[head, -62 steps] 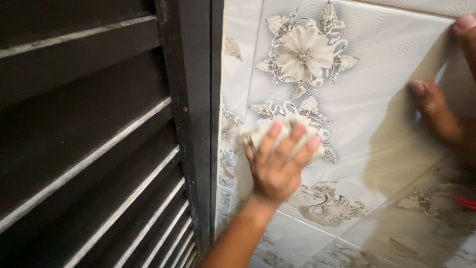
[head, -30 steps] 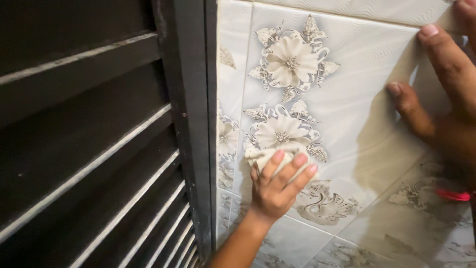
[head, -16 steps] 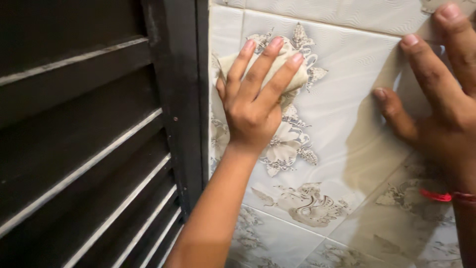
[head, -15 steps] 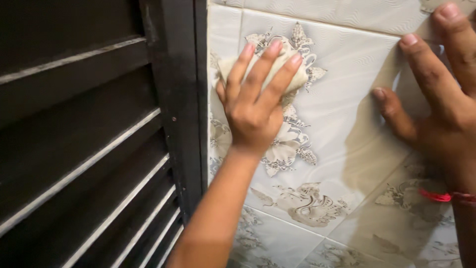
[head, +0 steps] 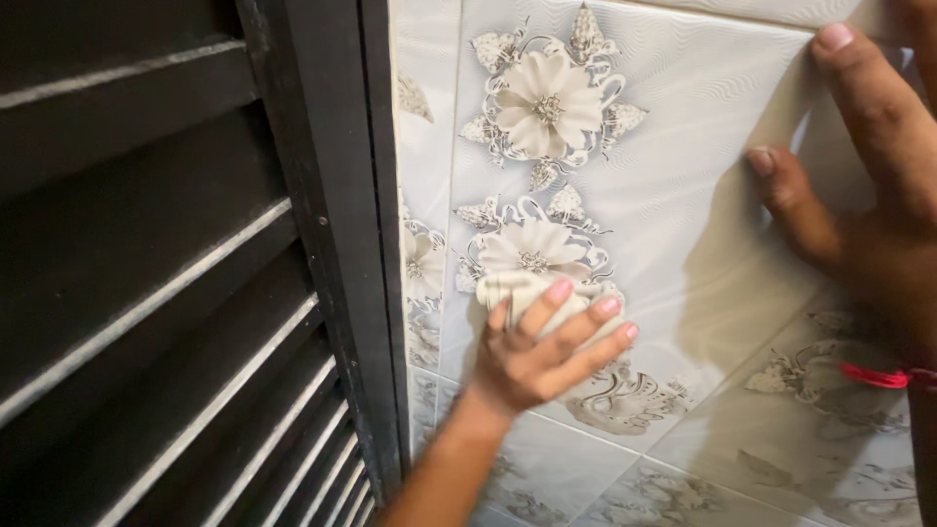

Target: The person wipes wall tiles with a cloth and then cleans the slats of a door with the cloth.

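Nearest, low in the middle, the left hand (head: pixel 532 356) presses a small pale cloth (head: pixel 532 291) flat against the wall, its fingers (head: pixel 586 317) spread over the wad and curled enough to keep it pinned rather than fully closed around it. The cloth sits on the lower of two cream flower motifs (head: pixel 532 252) printed on a glossy, wavy-patterned sheet (head: pixel 673 195) that covers the wall. At the right edge, the right hand (head: pixel 869 205) lies open and flat on the sheet, fingers stretched upward and thumb out to the left, holding nothing and bracing the surface; a red thread (head: pixel 878 376) circles its wrist. As a judgement, the sheet around the upper flower (head: pixel 547 102) lies smooth and already looks pressed down, while the lower part and the strip along the left edge seem left to rub. Below and to the right, older floral tiles (head: pixel 820 429) with darker ornaments show. To the left stands a dark shutter (head: pixel 146 293) with slanted slats and a black frame (head: pixel 342 244). No packages, labels or signs are visible anywhere.
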